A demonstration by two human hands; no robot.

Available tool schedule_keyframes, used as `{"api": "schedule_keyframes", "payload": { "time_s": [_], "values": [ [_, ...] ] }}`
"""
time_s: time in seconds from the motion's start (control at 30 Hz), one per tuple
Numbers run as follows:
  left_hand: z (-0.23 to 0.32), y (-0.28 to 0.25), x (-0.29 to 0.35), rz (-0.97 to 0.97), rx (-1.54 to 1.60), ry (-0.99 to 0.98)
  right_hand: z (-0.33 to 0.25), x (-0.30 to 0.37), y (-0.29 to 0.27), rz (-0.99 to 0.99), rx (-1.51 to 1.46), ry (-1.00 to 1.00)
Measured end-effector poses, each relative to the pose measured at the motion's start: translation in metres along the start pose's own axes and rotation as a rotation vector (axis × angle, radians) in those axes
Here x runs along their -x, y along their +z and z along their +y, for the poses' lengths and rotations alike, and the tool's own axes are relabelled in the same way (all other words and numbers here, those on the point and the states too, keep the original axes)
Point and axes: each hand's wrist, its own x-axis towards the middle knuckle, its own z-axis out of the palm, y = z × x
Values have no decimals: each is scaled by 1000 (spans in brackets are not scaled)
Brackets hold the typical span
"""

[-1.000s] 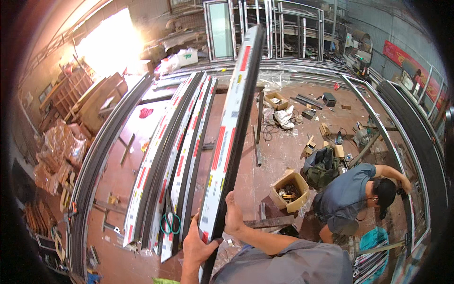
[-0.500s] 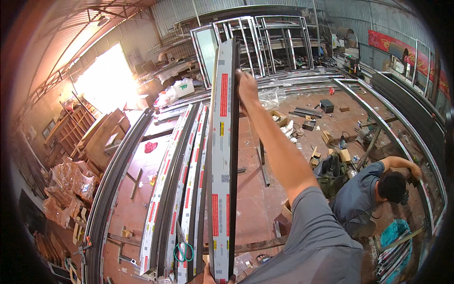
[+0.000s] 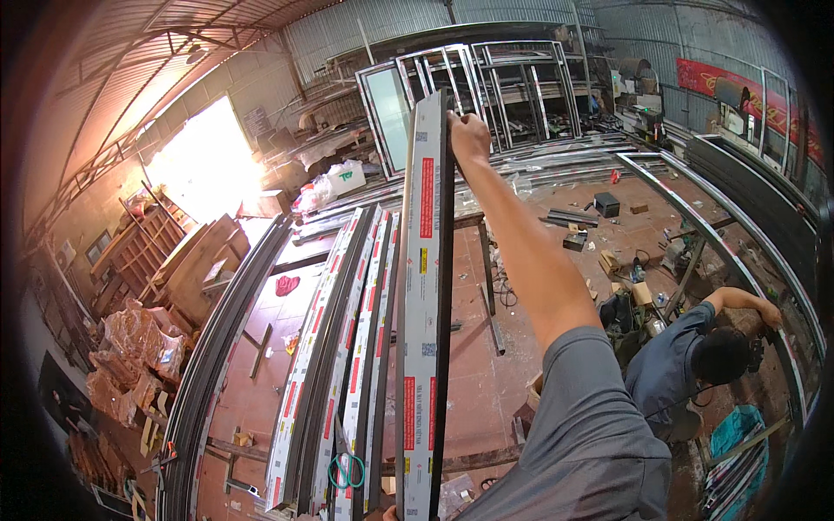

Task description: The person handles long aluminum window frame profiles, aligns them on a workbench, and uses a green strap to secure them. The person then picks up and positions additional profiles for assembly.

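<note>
A long aluminium profile in white protective film with red labels stands out before me, its near end at the lower edge. At its far end, my right hand is closed on the dark right-hand edge. Only a sliver of my left hand shows beside the near end; it grips there, with most fingers cut off or hidden. To the left, more film-covered profiles lie side by side on supports. Scissors with green handles rest on them, close to the held profile.
A co-worker crouches at the right, one hand on a large metal frame. Finished frames lean at the back. Dark profiles lie farther left. Boxes and tools litter the tiled floor; a teal sack holds offcuts.
The held profile has shifted slightly right and down in view, with my right hand still on it. Less of my left hand shows now. The surroundings have shifted a little too.
</note>
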Motion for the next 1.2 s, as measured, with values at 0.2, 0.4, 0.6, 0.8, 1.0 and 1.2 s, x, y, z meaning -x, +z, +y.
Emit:
{"api": "schedule_keyframes", "payload": {
  "time_s": [0.2, 0.4, 0.6, 0.8, 1.0, 1.2],
  "values": [
    [10, -6, 2, -62, -13, -76, -10, -18, -44, -368, 353, -198],
    [44, -19, 4, -133, -45, -179, -30, -13, -66, -355, 759, -421],
    [20, -7, 0, -62, -104, 72, -6, -38, -79, -159, 787, -433],
    [46, -21, -7, -152, -113, 19, 3, -60, -98, -82, 804, -381],
    [29, -7, -1, -101, -167, -22, 8, -72, -120, 6, 768, -422],
    [67, -21, -10, -107, -7, 96, 24, -95, -133, 85, 669, -459]
  ]
}}
